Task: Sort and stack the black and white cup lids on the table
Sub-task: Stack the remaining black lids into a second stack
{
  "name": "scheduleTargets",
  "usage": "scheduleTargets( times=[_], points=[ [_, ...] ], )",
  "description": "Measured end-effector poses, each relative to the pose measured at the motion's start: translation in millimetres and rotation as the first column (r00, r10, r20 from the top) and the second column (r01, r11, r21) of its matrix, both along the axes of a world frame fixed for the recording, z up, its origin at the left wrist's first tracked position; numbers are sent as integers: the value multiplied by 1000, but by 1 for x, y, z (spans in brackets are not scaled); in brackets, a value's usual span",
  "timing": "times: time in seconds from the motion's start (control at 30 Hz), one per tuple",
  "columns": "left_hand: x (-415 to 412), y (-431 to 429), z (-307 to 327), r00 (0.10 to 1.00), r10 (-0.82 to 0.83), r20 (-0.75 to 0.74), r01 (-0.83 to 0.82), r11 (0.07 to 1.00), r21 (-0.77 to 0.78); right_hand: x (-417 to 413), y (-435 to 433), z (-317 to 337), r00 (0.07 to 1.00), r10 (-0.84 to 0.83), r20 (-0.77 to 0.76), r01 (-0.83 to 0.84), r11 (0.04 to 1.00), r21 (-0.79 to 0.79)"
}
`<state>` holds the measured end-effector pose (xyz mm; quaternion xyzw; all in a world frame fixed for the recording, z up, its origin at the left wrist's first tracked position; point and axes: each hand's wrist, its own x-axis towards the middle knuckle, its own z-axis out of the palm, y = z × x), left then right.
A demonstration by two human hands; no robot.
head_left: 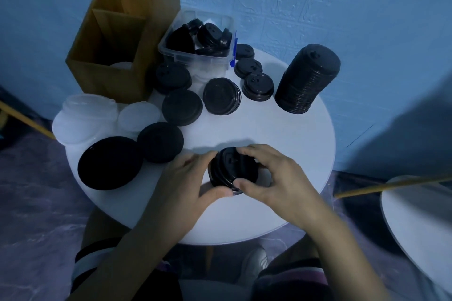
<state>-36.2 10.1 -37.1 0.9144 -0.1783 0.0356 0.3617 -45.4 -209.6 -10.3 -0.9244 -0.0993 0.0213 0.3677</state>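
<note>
Being gripped at lower centre of the worktop (281,129), a short stack of black lids (230,166) was held by the left hand (186,178) and right hand (281,178), fingers curled round its rim, probably so the lids were squared up. A tall black stack (308,78) was seen upper right.

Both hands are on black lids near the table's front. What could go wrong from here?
1. The black lids pinched by left hand and right hand look uneven, a lower rim jutting out; they may nest badly or slip.
2. The tall black stack could topple if bumped.
3. The white lid stack sits at the table's left edge and could be knocked off.
</note>
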Motion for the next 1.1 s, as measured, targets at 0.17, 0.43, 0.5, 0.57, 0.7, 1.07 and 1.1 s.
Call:
scheduleTargets(
  times=[0.17, 0.43, 0.5, 0.57, 0.7, 1.07, 1.1],
  points=[
    [1, 2, 1, 1000, 0, -19, 0, 1000, -16, 0, 6, 3, 998, 62, 12, -61, 997, -51],
    [1, 8, 1, 999, -15, -40, 12, 998, -62, 2, 7, 5, 996, 88, -9, -88, 990, -108],
    [2, 7, 1, 999, -19, -31, 17, 998, -59, 2, 5, 5, 998, 66, -25, -68, 995, -79],
    [2, 6, 1, 1000, -25, -2, 25, 999, -40, 2, 3, 4, 998, 54, -41, -56, 997, -54],
    [3, 6, 1, 1000, -30, 5, 30, 1000, -10, 0, -3, 1, 997, 25, -76, -28, 999, -32],
    [5, 6, -1, 998, -45, -39, 46, 998, 31, 2, -7, 1, 995, 50, -87, -60, 991, -118],
    [5, 6, -1, 998, -49, -34, 51, 998, 40, 3, -7, 1, 995, 55, -80, -65, 991, -120]
  ],
)
